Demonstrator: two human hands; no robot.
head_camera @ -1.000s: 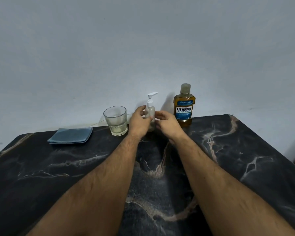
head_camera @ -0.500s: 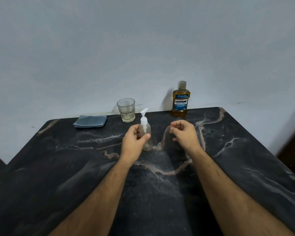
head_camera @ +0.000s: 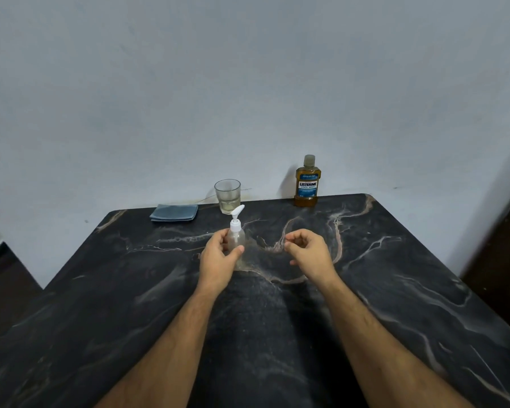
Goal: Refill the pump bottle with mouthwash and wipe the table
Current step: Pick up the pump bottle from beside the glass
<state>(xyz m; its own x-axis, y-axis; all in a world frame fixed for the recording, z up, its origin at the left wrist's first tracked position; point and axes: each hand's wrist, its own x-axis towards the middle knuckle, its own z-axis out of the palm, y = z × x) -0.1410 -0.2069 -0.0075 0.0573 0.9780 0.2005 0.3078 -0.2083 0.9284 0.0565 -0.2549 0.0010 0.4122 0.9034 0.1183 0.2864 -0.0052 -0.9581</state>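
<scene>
A small clear pump bottle (head_camera: 236,235) with a white pump head stands upright near the middle of the black marble table (head_camera: 395,275). My left hand (head_camera: 218,257) grips its body from the left. My right hand (head_camera: 306,253) hovers a short way to the right of the bottle, fingers loosely curled, holding nothing. An amber mouthwash bottle (head_camera: 307,181) with a blue label stands capped at the table's far edge by the wall. A folded blue cloth (head_camera: 174,216) lies at the far left.
A clear glass (head_camera: 227,196) with a little pale liquid stands at the far edge between the cloth and the mouthwash bottle. A grey wall rises right behind the table. Dark floor shows past the left and right table edges.
My left hand has drawn the pump bottle from the far edge toward the table's middle. My right hand has let go of it and moved off to the right.
</scene>
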